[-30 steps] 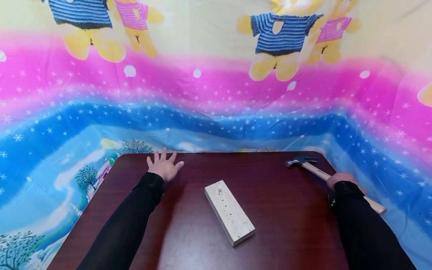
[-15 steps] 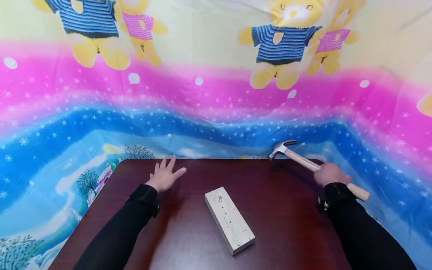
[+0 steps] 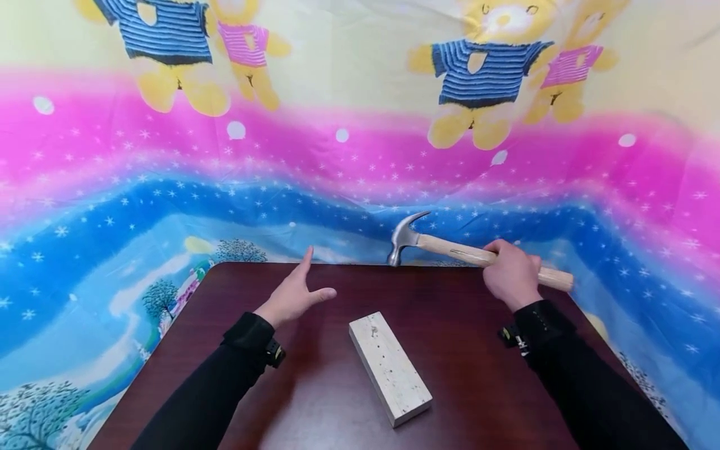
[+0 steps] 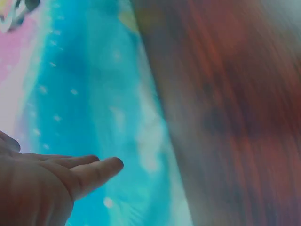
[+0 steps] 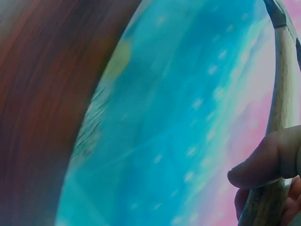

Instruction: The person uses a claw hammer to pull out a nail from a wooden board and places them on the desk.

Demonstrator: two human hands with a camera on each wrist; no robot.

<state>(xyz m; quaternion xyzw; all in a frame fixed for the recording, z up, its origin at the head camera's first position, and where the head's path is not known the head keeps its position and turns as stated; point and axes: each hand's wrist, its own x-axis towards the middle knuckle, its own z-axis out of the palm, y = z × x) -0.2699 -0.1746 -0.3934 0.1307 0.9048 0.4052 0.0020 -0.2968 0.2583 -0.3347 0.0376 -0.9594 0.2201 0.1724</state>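
In the head view my right hand (image 3: 512, 274) grips a claw hammer (image 3: 455, 249) by its wooden handle. It is raised above the table's back right, metal head pointing left and claw up. The right wrist view shows the thumb (image 5: 258, 169) wrapped over the handle. My left hand (image 3: 292, 297) hovers over the back left of the table, fingers straight, thumb spread to the right, holding nothing. Between the arms and nearer to me, a pale wooden block (image 3: 390, 369) lies at a slant, with several small dark marks on its top.
The dark red-brown table (image 3: 461, 350) has a rounded back left corner. Behind it and along both sides hangs a printed cloth (image 3: 337, 169) with bears and snowflakes. Each sleeved wrist carries a small strapped device, such as the left wrist device (image 3: 275, 353).
My right hand has lifted the hammer from low at the table's right edge, up and leftward. My left hand has risen and turned, shifting slightly right. The block stays put.
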